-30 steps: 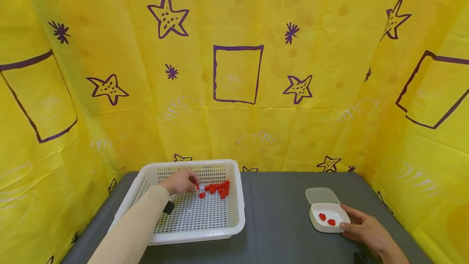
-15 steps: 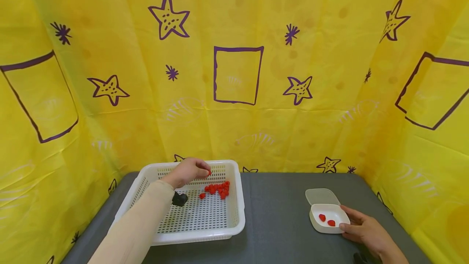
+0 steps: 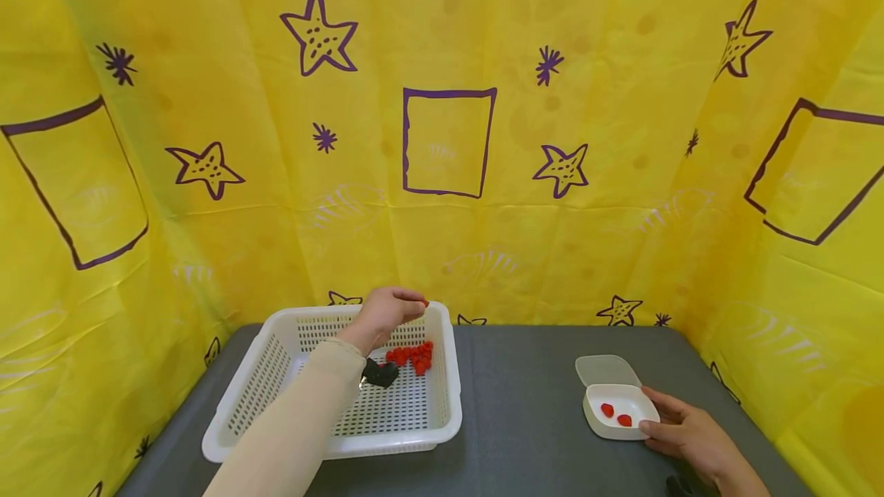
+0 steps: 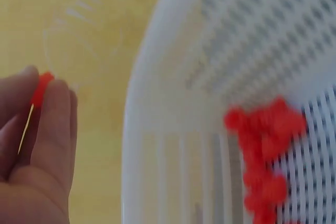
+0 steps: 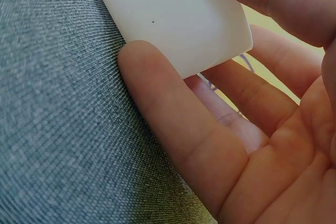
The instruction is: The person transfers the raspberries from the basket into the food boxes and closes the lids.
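Observation:
My left hand [image 3: 381, 318] is raised over the back right part of a white plastic basket [image 3: 450, 405], pinching a small red raspberry [image 4: 41, 90] between thumb and fingertips. In the left wrist view, hand and fruit lie just past the basket's rim. Several more red raspberries [image 3: 418, 360] are heaped in the basket's far right corner. At the right of the table, a small white box [image 3: 608, 429] stands with its lid [image 3: 608, 369] folded back; two raspberries [image 3: 625, 420] lie inside. My right hand [image 3: 697, 436] grips the box's right end, thumb at the near rim.
A dark grey cloth [image 3: 514, 405] covers the table. Yellow patterned curtain [image 3: 449, 259] encloses the back and both sides. The basket's raised right wall lies between its heap and the box. A black wrist device [image 3: 380, 373] hangs below my left wrist.
My left hand has lifted a raspberry from the basket floor and moved up and right to the back right rim. My right hand and the box have stayed in place.

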Available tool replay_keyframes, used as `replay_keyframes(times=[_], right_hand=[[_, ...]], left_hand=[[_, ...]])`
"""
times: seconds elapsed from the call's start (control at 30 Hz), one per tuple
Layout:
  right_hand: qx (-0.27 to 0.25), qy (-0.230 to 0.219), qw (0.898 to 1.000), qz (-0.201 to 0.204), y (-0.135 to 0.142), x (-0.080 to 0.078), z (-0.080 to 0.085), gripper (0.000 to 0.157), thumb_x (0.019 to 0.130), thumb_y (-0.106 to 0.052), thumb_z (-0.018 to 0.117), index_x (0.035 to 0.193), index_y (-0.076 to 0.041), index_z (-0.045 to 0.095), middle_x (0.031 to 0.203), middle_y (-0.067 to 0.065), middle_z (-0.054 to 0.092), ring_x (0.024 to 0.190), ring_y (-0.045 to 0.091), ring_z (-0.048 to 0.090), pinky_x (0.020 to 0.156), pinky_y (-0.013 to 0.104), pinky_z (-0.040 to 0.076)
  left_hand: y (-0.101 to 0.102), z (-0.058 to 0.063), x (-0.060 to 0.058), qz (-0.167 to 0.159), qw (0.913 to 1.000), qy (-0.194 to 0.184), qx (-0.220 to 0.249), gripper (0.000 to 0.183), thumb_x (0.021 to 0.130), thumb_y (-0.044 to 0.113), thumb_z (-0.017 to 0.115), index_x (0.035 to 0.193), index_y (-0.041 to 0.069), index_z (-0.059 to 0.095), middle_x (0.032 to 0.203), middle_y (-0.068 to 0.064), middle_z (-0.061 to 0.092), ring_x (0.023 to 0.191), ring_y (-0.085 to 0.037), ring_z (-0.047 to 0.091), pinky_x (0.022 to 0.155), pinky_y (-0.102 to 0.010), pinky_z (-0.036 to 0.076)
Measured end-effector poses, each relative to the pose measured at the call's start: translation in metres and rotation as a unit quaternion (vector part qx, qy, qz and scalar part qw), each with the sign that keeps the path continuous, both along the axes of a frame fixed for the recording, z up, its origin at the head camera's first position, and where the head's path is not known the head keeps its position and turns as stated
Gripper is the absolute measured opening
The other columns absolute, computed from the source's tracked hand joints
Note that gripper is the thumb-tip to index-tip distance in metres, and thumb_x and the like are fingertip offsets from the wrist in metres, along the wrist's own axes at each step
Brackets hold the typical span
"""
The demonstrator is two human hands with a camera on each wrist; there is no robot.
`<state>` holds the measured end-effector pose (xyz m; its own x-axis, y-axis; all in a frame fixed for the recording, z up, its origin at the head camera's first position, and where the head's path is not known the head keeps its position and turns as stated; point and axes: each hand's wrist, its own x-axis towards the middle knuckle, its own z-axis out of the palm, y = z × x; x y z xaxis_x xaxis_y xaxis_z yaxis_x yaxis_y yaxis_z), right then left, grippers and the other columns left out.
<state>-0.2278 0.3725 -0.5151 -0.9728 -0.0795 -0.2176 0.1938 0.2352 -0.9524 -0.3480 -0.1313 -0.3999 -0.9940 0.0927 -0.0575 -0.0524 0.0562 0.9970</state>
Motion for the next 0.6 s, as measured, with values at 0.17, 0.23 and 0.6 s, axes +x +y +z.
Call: replay_keyframes(times=[0.17, 0.23, 0.6], right_hand=[[0.003, -0.005, 1.0, -0.007, -0.001, -0.001, 0.001, 0.083, 0.089, -0.013, 0.077, 0.152, 0.009, 0.026, 0.145, 0.037, 0.036, 0.105, 0.024, 0.061, 0.086, 0.045, 0.055], [0.001, -0.004, 1.0, -0.007, -0.001, -0.001, 0.001, 0.083, 0.089, -0.012, 0.077, 0.152, 0.009, 0.026, 0.145, 0.036, 0.038, 0.105, 0.024, 0.061, 0.086, 0.045, 0.055], [-0.007, -0.002, 1.0, 0.003, -0.002, 0.0, 0.0, 0.084, 0.093, -0.01, 0.072, 0.152, 0.01, 0.018, 0.15, 0.042, 0.019, 0.105, 0.025, 0.06, 0.086, 0.045, 0.054]], left_hand=[[0.026, 0.003, 0.002, 0.021, 0.9988, 0.007, 0.045, 0.026, 0.092, 0.001, 0.07, 0.117, -0.005, 0.069, 0.112, -0.017, 0.068, 0.111, -0.038, 0.062, 0.1, -0.048, 0.046], [0.038, 0.004, 0.004, 0.03, 0.9975, 0.015, 0.063, 0.028, 0.092, 0.001, 0.07, 0.118, -0.006, 0.068, 0.113, -0.018, 0.068, 0.11, -0.036, 0.063, 0.099, -0.045, 0.047], [0.118, 0.011, 0.021, 0.061, 0.971, 0.029, 0.229, 0.02, 0.089, -0.005, 0.071, 0.108, -0.008, 0.069, 0.105, -0.016, 0.066, 0.097, -0.029, 0.067, 0.094, -0.039, 0.051]])
